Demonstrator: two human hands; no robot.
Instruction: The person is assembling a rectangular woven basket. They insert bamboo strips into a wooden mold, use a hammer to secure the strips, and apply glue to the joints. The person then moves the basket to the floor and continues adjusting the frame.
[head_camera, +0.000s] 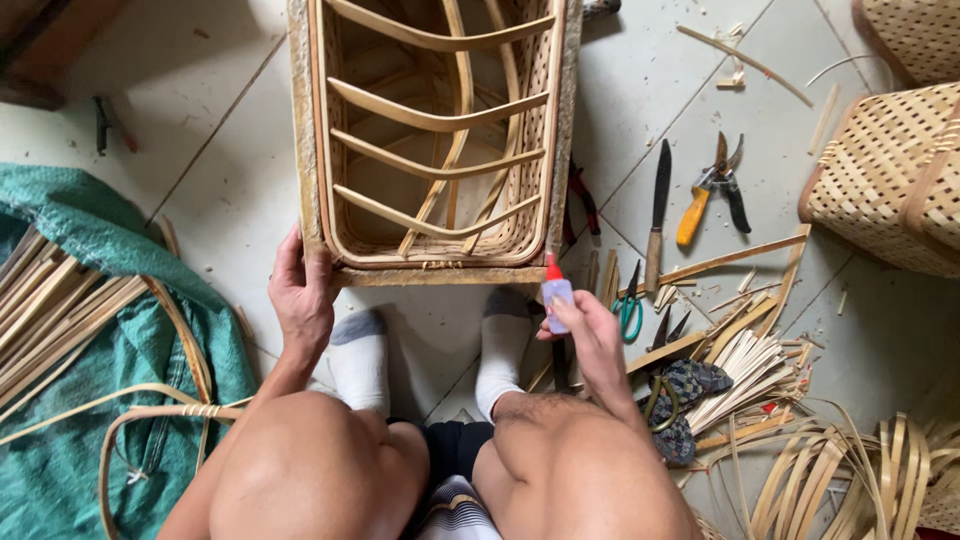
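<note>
A person sits on a tiled floor (230, 150), socked feet tucked beneath a rectangular woven basket (435, 140) lying on the tiles. The left hand (300, 295) grips the basket's near left corner, fingers wrapped over the rim. The right hand (590, 335) pinches a small clear glue bottle (556, 298) with a red nozzle, its tip touching the basket's near right corner. Knives and pliers (712, 188) lie just right of the basket — bare tile between them is narrow. Bamboo strips (745, 365) crowd the lower right; a green tarp (110, 330) covers the left; another basket (890, 180) stands at the right edge.
</note>
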